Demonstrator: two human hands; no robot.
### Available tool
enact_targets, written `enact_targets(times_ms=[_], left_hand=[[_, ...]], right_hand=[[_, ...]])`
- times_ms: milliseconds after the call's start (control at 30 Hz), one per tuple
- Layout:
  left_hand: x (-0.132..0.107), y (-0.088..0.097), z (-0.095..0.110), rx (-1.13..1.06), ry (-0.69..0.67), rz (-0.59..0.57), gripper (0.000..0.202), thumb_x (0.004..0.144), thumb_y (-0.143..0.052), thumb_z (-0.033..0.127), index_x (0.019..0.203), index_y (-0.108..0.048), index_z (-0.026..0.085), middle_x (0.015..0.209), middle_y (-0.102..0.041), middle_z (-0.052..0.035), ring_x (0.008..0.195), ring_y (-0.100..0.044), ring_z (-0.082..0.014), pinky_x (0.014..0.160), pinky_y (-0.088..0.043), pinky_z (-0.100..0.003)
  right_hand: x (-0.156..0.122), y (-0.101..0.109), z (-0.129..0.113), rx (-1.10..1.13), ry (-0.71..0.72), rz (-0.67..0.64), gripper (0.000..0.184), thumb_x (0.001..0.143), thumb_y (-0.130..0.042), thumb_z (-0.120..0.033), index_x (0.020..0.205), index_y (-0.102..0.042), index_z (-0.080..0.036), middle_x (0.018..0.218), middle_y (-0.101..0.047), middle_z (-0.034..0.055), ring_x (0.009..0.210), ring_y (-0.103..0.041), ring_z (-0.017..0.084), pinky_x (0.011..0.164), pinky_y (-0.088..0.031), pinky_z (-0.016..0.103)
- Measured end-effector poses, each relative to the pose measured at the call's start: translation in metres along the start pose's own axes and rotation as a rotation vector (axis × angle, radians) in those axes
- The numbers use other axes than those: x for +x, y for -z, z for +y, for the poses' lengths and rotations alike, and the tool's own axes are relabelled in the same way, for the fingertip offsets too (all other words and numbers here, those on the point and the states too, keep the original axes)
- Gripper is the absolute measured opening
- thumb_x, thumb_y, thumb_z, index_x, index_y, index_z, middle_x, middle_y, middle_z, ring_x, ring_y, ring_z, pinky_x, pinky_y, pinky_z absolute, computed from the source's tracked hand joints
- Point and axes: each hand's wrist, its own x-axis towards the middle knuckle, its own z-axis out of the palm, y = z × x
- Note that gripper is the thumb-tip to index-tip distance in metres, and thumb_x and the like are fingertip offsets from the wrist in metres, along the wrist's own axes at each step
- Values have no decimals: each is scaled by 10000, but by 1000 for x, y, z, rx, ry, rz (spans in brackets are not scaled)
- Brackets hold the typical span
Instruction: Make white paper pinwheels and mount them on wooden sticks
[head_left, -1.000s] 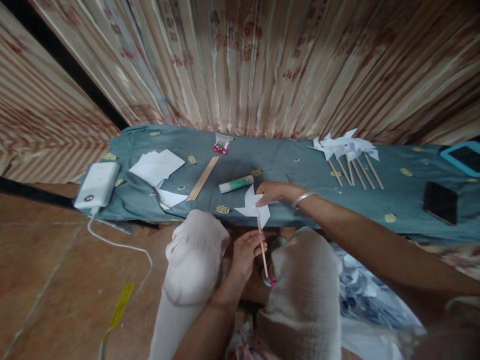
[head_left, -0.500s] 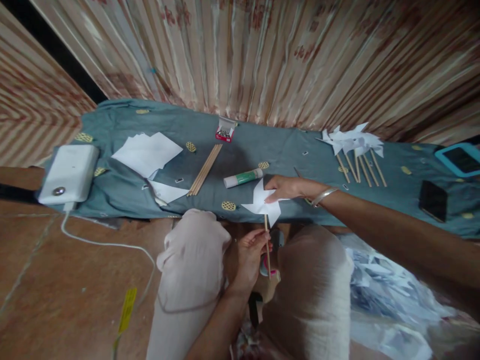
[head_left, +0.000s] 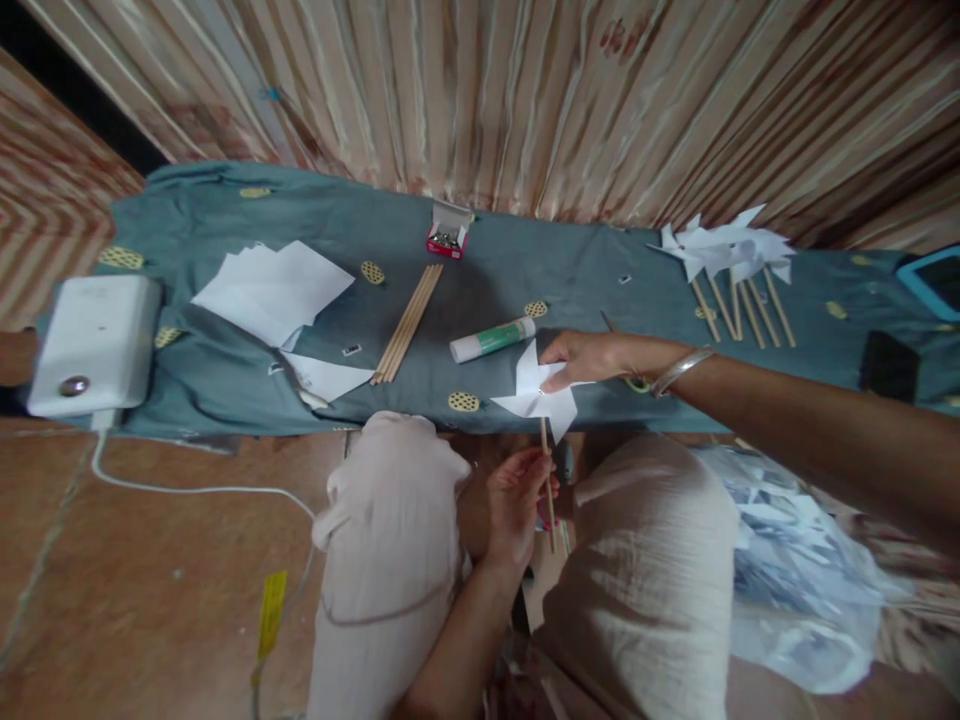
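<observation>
The left hand [head_left: 516,500] is low between the person's raised knees, its fingers [head_left: 541,470] closed around a wooden stick [head_left: 544,445] that stands nearly upright. The stick's top meets the back of a white paper pinwheel [head_left: 534,396], which sits at the near edge of the worktop [head_left: 525,270], a low surface under a teal cloth. The right hand [head_left: 583,357], a metal bangle [head_left: 679,368] on its wrist, reaches in from the right. Its fingers are drawn together on the pinwheel's centre and seem to pinch the paper there, though the grip is small in this view. Just beyond the pinwheel lies a green-and-white glue stick [head_left: 491,340]. Further left are a bundle of bare sticks [head_left: 409,322] and a stack of white paper squares [head_left: 270,288]. A small red box [head_left: 445,240] stands open at the back, and finished pinwheels [head_left: 731,255] lie well apart to the right.
</observation>
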Motion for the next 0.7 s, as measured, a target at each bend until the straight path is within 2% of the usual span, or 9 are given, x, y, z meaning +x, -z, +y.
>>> enact_targets(times_ms=[167, 333, 500, 700], left_hand=[[2, -2, -5, 0, 9, -22, 383, 489, -876, 372, 740, -713, 133, 616, -644, 5, 498, -542, -81, 545, -412, -230], [3, -2, -7, 22, 1, -28, 394, 507, -866, 387, 776, -721, 138, 620, -639, 2, 516, -546, -91, 551, -423, -241], [2, -2, -7, 20, -15, -50, 369, 524, -861, 380, 772, -723, 145, 642, -646, 2, 521, -548, -85, 548, -433, -233], [2, -2, -7, 11, -4, -46, 372, 511, -865, 384, 756, -723, 141, 638, -645, 5, 511, -547, -78, 546, -438, -229]], right_hand=[[1, 2, 0, -10, -6, -8, 246, 650, -682, -322, 752, -681, -98, 661, -631, 18, 599, -503, 131, 568, -381, 255], [2, 3, -1, 1, -17, -19, 210, 659, -705, -331, 735, -701, -135, 670, -636, 7, 627, -523, 137, 583, -397, 254], [1, 5, -5, -48, -39, -2, 172, 670, -731, -308, 712, -706, -143, 619, -613, 2, 560, -471, 112, 541, -371, 251], [1, 3, -4, -54, -40, 14, 235, 674, -742, -383, 698, -705, -152, 619, -614, 12, 581, -489, 124, 540, -369, 254]])
